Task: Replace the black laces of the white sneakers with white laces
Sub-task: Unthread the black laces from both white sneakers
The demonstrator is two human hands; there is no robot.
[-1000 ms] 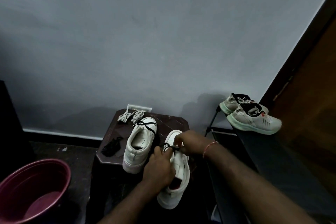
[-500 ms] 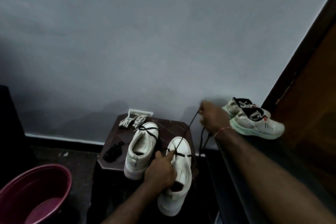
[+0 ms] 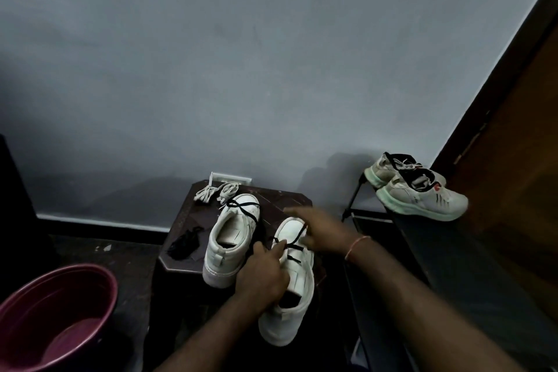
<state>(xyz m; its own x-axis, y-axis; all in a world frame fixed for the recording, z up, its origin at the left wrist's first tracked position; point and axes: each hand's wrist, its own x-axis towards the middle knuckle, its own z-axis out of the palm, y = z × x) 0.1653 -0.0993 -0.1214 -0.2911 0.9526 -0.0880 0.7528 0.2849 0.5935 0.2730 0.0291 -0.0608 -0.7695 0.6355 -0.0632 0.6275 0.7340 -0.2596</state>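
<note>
Head cam, only view:

- My left hand (image 3: pixel 262 278) grips the near sneaker (image 3: pixel 299 284): fingers curled round its left side by the opening, thumb and forefinger up at the lacing
- My right hand (image 3: pixel 320 229) is over that sneaker's toe, motion-blurred. Fingers look stretched out, but I can't tell if they pinch anything. Red thread (image 3: pixel 356 246) on that wrist
- Black lace (image 3: pixel 294 235) is in the near sneaker: two short bars across the eyelets, plus one strand running diagonally up toward the toe and under my right hand
- Near sneaker is toe away from me, its heel overhanging the front edge of the counter (image 3: pixel 280 199)
- Far sneaker (image 3: pixel 232 232) stands just left of it on the counter, toe away, with its own black lace (image 3: pixel 244 208) looped across the toe end
- White laces (image 3: pixel 216 192): two bundles at the counter's back edge, just beyond the far sneaker's toe, below a wall socket (image 3: pixel 231 178)
- Dark bundle (image 3: pixel 184 244) left of the far sneaker, too dim to identify
- Maroon tub (image 3: pixel 60 311) on the floor, lower left
- Another pair of shoes (image 3: pixel 419 193) with green soles on a dark shelf (image 3: pixel 437 251) to the right, well apart from the counter
</note>
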